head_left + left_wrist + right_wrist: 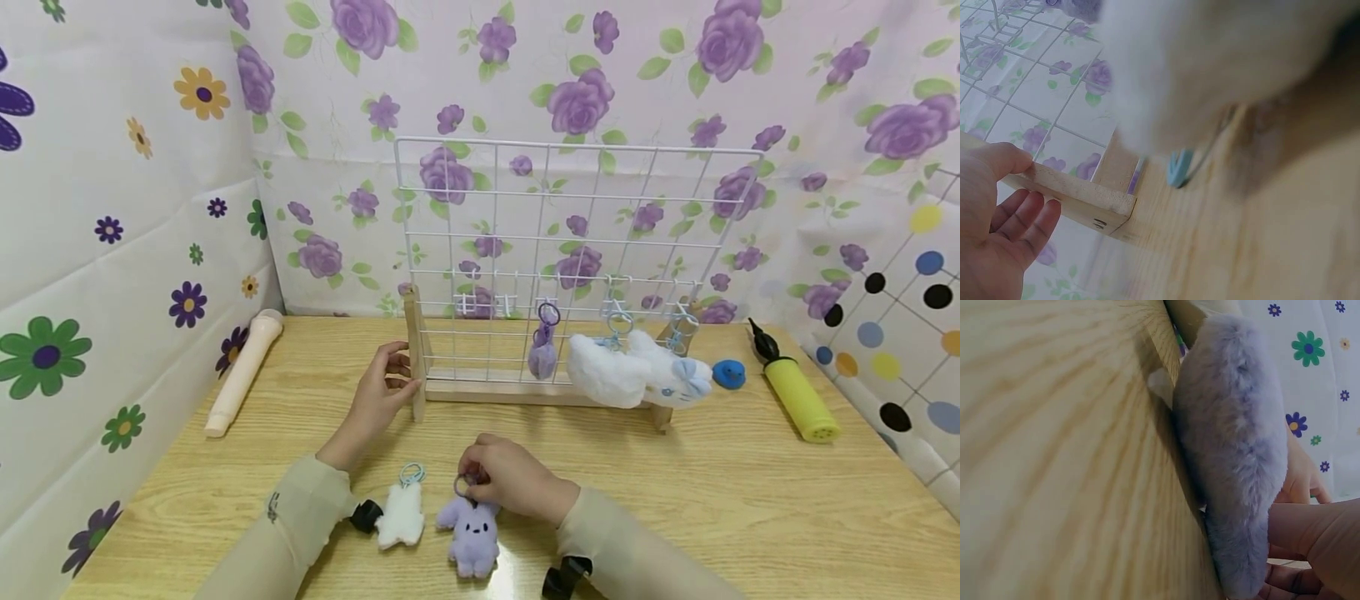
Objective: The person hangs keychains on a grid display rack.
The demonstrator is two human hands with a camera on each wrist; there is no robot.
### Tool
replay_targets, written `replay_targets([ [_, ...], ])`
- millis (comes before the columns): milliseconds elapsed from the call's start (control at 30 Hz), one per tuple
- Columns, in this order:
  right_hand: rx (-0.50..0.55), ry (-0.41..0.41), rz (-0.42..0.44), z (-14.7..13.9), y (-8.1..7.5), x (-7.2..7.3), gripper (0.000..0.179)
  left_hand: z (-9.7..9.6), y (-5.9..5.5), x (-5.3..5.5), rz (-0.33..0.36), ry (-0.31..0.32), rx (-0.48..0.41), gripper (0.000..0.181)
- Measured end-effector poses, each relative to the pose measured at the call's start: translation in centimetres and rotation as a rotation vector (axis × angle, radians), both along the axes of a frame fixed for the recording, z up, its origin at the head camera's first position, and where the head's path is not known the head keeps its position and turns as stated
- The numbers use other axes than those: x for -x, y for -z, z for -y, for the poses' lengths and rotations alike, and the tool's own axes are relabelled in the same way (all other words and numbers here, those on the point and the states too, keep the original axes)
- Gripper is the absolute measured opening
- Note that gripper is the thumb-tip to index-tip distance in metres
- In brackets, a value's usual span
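My left hand [380, 387] is at the left wooden leg [417, 358] of a white wire grid rack [495, 171]; in the left wrist view its thumb lies on one side of the wood, the fingers on the other. Low over the table at the front, my right hand [517, 477] pinches the ring of a purple plush keychain [474, 542] with long ears and a small face. That plush [1232, 425] fills the middle of the right wrist view. Left of it lies a white plush keychain [401, 518] with a light blue ring.
On the rack hang a small purple plush [543, 358] and white plush keychains [607, 373], with white hooks [483, 305] to their left. A pale tube [243, 375] lies far left. A blue toy [729, 374] and a yellow hand pump [802, 400] are at right.
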State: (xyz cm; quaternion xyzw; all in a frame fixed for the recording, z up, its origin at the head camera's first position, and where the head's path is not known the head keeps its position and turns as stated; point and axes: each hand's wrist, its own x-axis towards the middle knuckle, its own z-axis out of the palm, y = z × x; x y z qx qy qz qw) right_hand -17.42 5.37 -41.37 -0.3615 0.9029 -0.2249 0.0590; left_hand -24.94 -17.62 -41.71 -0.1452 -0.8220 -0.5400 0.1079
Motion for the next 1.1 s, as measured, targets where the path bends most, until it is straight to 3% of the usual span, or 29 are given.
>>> replay_targets([
  [567,-0.004,0.008,-0.002,0.0,0.2,-0.2,0.014,0.0,0.1,0.0,0.012,0.003,-0.009,0.056],
  [1100,0.193,0.013,0.182,-1.8,-0.3,-0.5,0.002,0.1,0.1,0.0,-0.007,0.006,0.018,0.057],
])
